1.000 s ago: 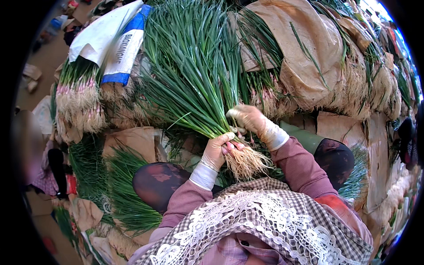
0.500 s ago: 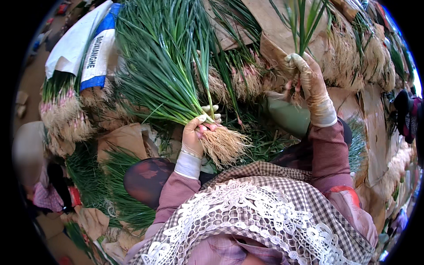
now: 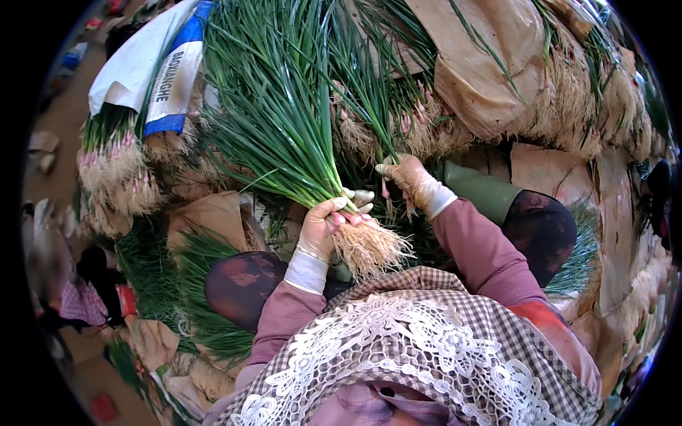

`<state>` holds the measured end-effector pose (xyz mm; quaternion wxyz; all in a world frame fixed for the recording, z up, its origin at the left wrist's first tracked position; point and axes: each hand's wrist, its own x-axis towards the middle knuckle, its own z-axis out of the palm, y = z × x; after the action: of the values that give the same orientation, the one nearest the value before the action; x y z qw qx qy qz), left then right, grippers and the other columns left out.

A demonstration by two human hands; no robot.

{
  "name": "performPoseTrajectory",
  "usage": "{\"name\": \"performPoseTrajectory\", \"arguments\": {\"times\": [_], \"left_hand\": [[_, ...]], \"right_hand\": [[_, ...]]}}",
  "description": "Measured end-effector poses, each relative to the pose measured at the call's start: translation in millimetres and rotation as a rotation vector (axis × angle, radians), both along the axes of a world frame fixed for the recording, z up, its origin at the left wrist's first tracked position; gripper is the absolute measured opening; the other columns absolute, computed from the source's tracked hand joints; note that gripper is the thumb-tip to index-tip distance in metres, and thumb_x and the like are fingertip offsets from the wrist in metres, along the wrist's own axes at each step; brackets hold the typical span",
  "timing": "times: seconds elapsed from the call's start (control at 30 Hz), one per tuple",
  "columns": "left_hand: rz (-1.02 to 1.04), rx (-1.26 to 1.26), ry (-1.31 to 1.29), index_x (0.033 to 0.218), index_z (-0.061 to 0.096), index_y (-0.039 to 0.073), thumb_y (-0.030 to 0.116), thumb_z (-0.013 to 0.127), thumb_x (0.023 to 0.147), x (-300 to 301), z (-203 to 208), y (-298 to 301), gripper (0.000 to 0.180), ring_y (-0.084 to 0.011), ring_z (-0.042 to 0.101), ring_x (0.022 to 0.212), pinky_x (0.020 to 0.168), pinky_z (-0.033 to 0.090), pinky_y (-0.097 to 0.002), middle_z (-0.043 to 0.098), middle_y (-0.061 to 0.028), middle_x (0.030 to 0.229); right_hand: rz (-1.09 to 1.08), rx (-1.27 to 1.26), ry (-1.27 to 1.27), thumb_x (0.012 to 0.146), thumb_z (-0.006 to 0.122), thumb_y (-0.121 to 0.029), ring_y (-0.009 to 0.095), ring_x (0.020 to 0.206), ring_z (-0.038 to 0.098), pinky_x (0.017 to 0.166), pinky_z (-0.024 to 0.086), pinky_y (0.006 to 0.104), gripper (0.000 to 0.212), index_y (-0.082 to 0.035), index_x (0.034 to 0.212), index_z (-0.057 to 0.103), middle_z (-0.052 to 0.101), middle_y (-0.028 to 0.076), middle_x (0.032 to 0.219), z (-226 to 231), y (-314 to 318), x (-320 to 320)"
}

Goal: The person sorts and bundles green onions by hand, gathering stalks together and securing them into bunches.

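Observation:
My gloved left hand (image 3: 321, 226) is closed around a thick bunch of spring onions (image 3: 295, 142). Their long green leaves fan out up and away from me, and the pinkish bulbs with pale tangled roots (image 3: 369, 247) poke out below the fist. Just to the right, my gloved right hand (image 3: 415, 181) pinches a few spring onions (image 3: 380, 131) near their bulbs, fingers closed. Roots and a pink bulb dangle under those fingertips. The two hands are close but apart.
More spring onions with pink bulbs (image 3: 415, 117) lie in rows beyond my hands, partly under brown paper (image 3: 490, 78). At the far left a white and blue sack (image 3: 170, 85) covers another pile. Green leaves (image 3: 206, 291) lie by my left knee. A dark shoe (image 3: 661, 199) shows far right.
My right hand has come down and left from the raised spot at upper right to beside the left hand's bunch. The left hand keeps its hold, almost unmoved.

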<state>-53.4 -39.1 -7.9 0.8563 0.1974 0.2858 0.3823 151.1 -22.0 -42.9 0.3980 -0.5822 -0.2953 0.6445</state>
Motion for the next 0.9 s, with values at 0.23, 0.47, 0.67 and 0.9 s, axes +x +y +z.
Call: {"name": "performPoseTrajectory", "arguments": {"times": [0.23,0.47,0.67,0.9], "left_hand": [[0.014,-0.177,-0.009,0.099,0.053,-0.008,0.01,0.047,0.079,15,4,0,0.028,-0.0295,0.06,0.079,0.082,0.047,-0.0454,0.06,-0.0199,0.087],[-0.011,-0.081,0.026,0.068,0.057,-0.004,0.011,0.048,0.079,6,2,-2,0.021,-0.0286,0.06,0.07,0.071,0.05,-0.0381,0.061,-0.0208,0.073],[-0.018,0.008,-0.183,0.097,0.054,-0.003,0.014,0.05,0.074,4,-5,0,0.028,-0.0251,0.052,0.071,0.071,0.045,-0.0383,0.055,-0.0134,0.072],[-0.016,0.008,-0.118,0.093,0.053,-0.002,0.012,0.05,0.076,5,3,0,0.022,-0.0256,0.053,0.075,0.075,0.045,-0.0399,0.056,-0.0136,0.079]], "right_hand": [[-0.062,0.154,-0.078,0.081,0.063,-0.028,0.01,0.052,0.052,0.047,0.045,0.0251,0.026,-0.003,0.086,0.057,0.059,0.008,0.081,52,4,-17],[0.128,-0.044,0.662,0.09,0.05,-0.03,0.005,0.04,0.031,0.035,0.027,0.0196,0.024,-0.008,0.087,0.057,0.037,-0.007,0.052,56,15,-25],[-0.088,-0.054,0.757,0.09,0.048,-0.026,0.006,0.042,0.038,0.037,0.032,0.0211,0.023,-0.009,0.076,0.052,0.046,-0.003,0.055,18,14,-40],[0.183,-0.067,-0.558,0.085,0.055,-0.037,0.015,0.054,0.049,0.05,0.042,0.0275,0.035,-0.003,0.089,0.058,0.053,0.004,0.062,13,21,12]]}}
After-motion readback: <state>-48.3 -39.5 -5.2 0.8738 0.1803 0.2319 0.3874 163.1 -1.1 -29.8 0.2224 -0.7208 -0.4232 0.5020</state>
